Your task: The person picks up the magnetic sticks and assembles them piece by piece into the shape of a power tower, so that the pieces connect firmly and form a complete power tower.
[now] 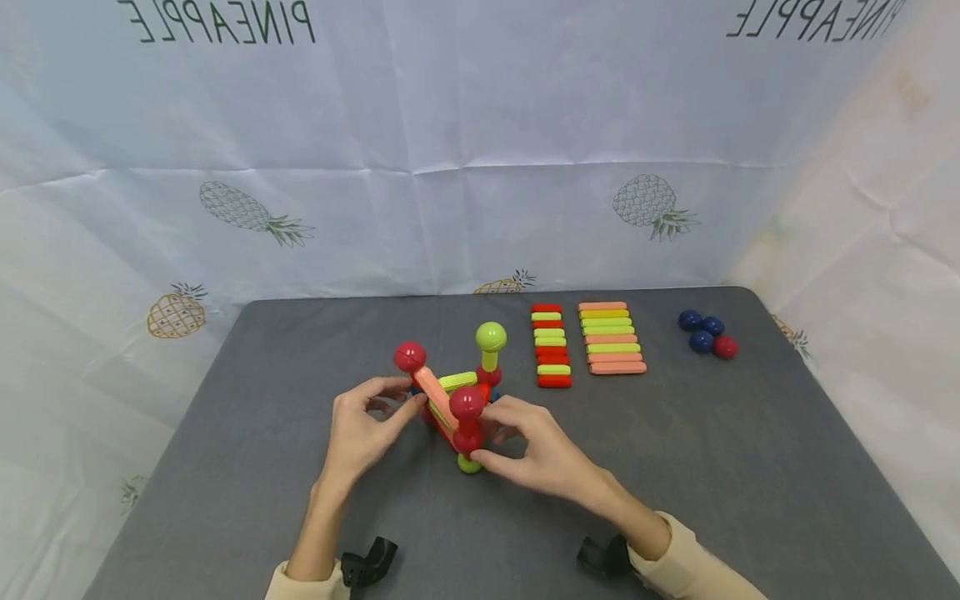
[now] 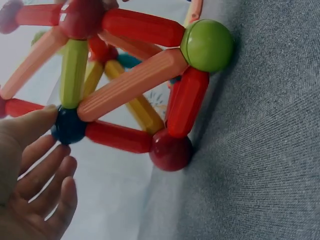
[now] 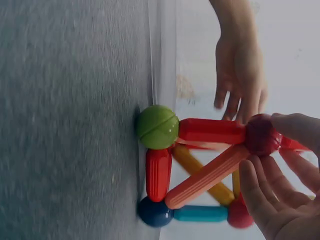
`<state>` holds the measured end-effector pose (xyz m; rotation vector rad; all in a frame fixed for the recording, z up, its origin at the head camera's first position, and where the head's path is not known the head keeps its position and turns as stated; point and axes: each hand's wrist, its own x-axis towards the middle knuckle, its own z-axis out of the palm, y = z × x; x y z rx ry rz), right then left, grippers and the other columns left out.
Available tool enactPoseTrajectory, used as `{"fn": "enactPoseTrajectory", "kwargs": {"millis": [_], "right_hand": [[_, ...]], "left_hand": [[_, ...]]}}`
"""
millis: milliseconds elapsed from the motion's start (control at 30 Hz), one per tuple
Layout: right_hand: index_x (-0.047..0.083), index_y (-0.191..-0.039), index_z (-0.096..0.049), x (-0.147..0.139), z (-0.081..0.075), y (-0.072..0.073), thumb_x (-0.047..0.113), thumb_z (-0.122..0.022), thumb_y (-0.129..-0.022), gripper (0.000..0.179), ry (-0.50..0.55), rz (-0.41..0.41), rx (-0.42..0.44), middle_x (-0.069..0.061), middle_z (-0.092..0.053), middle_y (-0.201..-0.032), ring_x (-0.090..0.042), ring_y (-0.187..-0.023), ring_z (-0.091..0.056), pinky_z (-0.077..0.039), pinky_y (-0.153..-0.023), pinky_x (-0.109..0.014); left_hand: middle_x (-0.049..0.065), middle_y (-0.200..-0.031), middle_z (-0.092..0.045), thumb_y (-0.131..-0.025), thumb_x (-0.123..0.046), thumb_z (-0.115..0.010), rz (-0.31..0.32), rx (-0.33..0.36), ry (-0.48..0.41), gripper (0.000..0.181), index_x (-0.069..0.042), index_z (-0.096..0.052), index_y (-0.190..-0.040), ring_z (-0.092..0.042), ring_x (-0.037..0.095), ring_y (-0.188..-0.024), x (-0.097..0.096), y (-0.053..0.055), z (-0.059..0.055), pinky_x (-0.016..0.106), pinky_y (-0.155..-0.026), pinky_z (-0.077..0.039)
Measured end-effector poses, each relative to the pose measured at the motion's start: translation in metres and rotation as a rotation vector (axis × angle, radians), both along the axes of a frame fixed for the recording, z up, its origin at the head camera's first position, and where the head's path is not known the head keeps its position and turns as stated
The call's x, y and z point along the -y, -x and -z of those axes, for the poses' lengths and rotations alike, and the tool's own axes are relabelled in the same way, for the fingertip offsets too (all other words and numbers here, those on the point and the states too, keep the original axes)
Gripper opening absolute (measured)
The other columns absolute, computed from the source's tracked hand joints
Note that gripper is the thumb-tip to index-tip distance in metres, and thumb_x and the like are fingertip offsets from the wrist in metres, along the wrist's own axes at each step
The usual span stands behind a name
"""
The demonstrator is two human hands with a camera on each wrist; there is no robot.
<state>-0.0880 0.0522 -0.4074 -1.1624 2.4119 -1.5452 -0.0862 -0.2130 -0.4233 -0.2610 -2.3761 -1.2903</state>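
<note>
A frame of coloured rods and balls stands on the table, its red ball (image 1: 467, 403) and green ball (image 1: 491, 337) at the top. My left hand (image 1: 367, 429), at its left side, pinches a dark blue ball (image 2: 69, 125) between thumb and fingertips. From the right, my right hand (image 1: 543, 450) grips a dark red ball (image 3: 263, 135) at the middle height. Below that ball, a red rod (image 3: 212, 131) runs down to a green ball (image 3: 157, 127) resting on the tabletop. Salmon rods (image 2: 135, 82) slant across the sides of the frame.
Two stacked rows of rods, red and green ones (image 1: 552, 346) and salmon, yellow and green ones (image 1: 611, 338), lie right of the frame. Farther right sit several blue balls (image 1: 701, 342) and one red ball (image 1: 725, 347). A pineapple-print cloth (image 1: 420, 225) hangs behind the grey table (image 1: 720, 483).
</note>
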Motion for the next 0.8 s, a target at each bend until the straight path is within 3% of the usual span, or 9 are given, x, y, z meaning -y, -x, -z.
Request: {"fn": "enactPoseTrajectory", "kwargs": {"millis": [100, 200, 267, 333, 433, 567, 700, 800], "right_hand": [[0.008, -0.129, -0.067, 0.001, -0.002, -0.004, 0.007, -0.082, -0.085, 0.047, -0.045, -0.057, 0.020, -0.006, -0.071, -0.113, -0.022, -0.097, -0.070, -0.062, -0.083, -0.032], [0.007, -0.133, -0.066, -0.003, -0.003, -0.003, 0.008, -0.080, -0.087, 0.048, -0.076, -0.121, 0.047, -0.008, -0.072, -0.122, -0.024, -0.104, -0.071, -0.061, -0.086, -0.032], [0.008, -0.130, -0.069, -0.011, -0.004, 0.001, 0.010, -0.079, -0.089, 0.043, -0.088, -0.141, 0.043, -0.007, -0.075, -0.118, -0.019, -0.099, -0.072, -0.061, -0.083, -0.030], [0.009, -0.124, -0.073, -0.025, -0.006, 0.008, 0.009, -0.079, -0.089, 0.035, -0.084, -0.136, 0.010, -0.005, -0.077, -0.109, -0.011, -0.090, -0.071, -0.061, -0.076, -0.027], [0.012, -0.112, -0.078, -0.053, -0.011, 0.021, 0.009, -0.081, -0.087, 0.026, -0.073, -0.059, -0.070, 0.001, -0.077, -0.092, -0.002, -0.078, -0.065, -0.058, -0.067, -0.027], [0.013, -0.105, -0.079, -0.094, -0.014, 0.043, 0.007, -0.085, -0.081, 0.025, -0.132, 0.131, -0.190, 0.000, -0.077, -0.093, -0.010, -0.078, -0.068, -0.060, -0.071, -0.033], [0.003, -0.109, -0.077, -0.132, -0.002, 0.071, 0.005, -0.083, -0.082, 0.028, -0.382, 0.382, -0.252, -0.015, -0.075, -0.108, -0.031, -0.097, -0.067, -0.058, -0.084, -0.050], [-0.003, -0.114, -0.075, -0.153, 0.013, 0.084, 0.002, -0.078, -0.086, 0.029, -0.575, 0.458, -0.188, -0.023, -0.071, -0.114, -0.040, -0.105, -0.062, -0.054, -0.089, -0.057]], "left_hand": [[0.009, -0.113, -0.077, -0.083, -0.008, -0.082, 0.105, 0.034, 0.049, 0.039, -0.007, -0.074, -0.121, -0.072, 0.023, -0.094, 0.004, 0.000, 0.002, 0.032, -0.076, -0.061], [0.012, -0.137, -0.066, -0.085, -0.012, -0.076, 0.282, 0.120, 0.090, 0.064, -0.009, -0.056, -0.146, -0.064, 0.029, -0.115, 0.008, -0.002, 0.001, 0.042, -0.087, -0.058], [0.013, -0.150, -0.055, -0.083, -0.019, -0.076, 0.384, 0.192, 0.102, 0.083, -0.014, -0.040, -0.158, -0.055, 0.033, -0.127, 0.009, -0.004, 0.000, 0.049, -0.093, -0.055], [0.013, -0.159, -0.044, -0.081, -0.029, -0.077, 0.448, 0.246, 0.106, 0.097, -0.018, -0.026, -0.163, -0.046, 0.035, -0.135, 0.008, -0.005, -0.002, 0.057, -0.097, -0.052], [0.013, -0.167, -0.031, -0.077, -0.043, -0.081, 0.452, 0.285, 0.126, 0.110, -0.021, -0.019, -0.165, -0.036, 0.038, -0.142, 0.003, -0.006, -0.002, 0.067, -0.103, -0.045], [0.011, -0.169, -0.025, -0.074, -0.049, -0.084, 0.401, 0.278, 0.155, 0.116, -0.020, -0.018, -0.165, -0.030, 0.039, -0.147, -0.006, -0.005, 0.001, 0.073, -0.106, -0.039], [0.008, -0.167, -0.030, -0.072, -0.043, -0.087, 0.369, 0.248, 0.129, 0.116, -0.022, -0.020, -0.164, -0.034, 0.035, -0.144, -0.011, -0.004, 0.002, 0.068, -0.104, -0.044], [0.007, -0.165, -0.033, -0.073, -0.042, -0.087, 0.366, 0.246, 0.122, 0.114, -0.023, -0.020, -0.164, -0.038, 0.031, -0.141, -0.011, -0.005, 0.001, 0.060, -0.101, -0.049]]}}
